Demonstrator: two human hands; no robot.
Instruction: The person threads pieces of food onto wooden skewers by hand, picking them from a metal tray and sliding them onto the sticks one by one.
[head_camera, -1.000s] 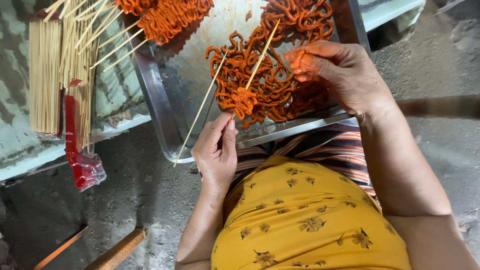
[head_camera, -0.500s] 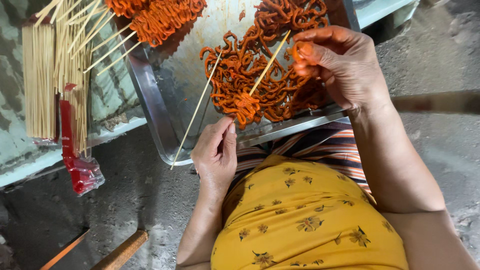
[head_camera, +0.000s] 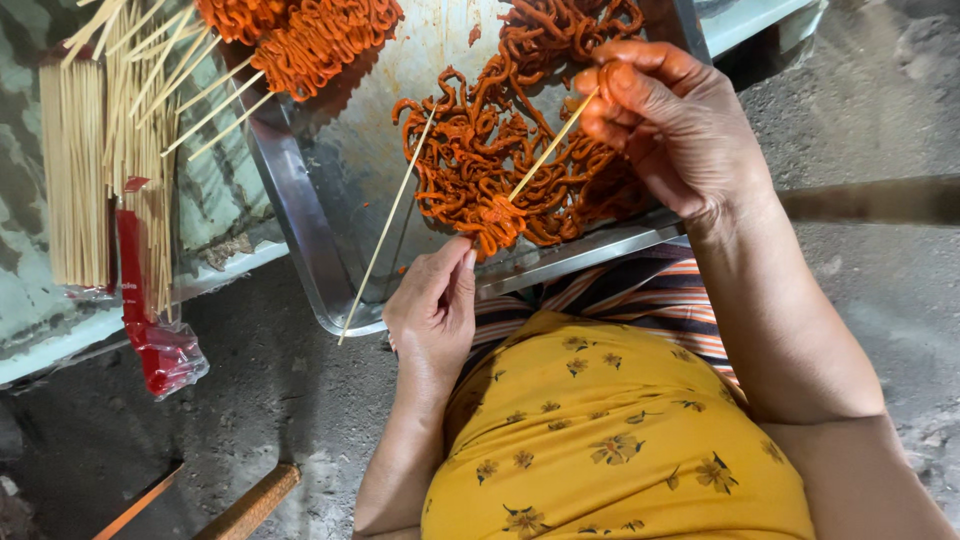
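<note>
My right hand (head_camera: 670, 120) pinches a bamboo skewer (head_camera: 550, 148), tip in orange strips (head_camera: 480, 160) on metal tray (head_camera: 300, 230), near centre. Left hand (head_camera: 435, 310) fingers together, touching near strip end (head_camera: 495, 225).

Bamboo skewer pierces a curled strip of orange-red marinated meat over a steel tray

The thin, pale skewer (head_camera: 548, 150) slants from the right hand (head_camera: 672, 125), whose fingers (head_camera: 618, 95) pinch its upper end, down-left to its tip in the folded strip (head_camera: 497, 215). The left hand (head_camera: 436, 305) steadies that strip from below at the tray's near rim. The strip lies at the front edge of a tangled heap of similar glistening, wavy strips (head_camera: 520, 140) on the smeared metal tray (head_camera: 300, 215).
</note>
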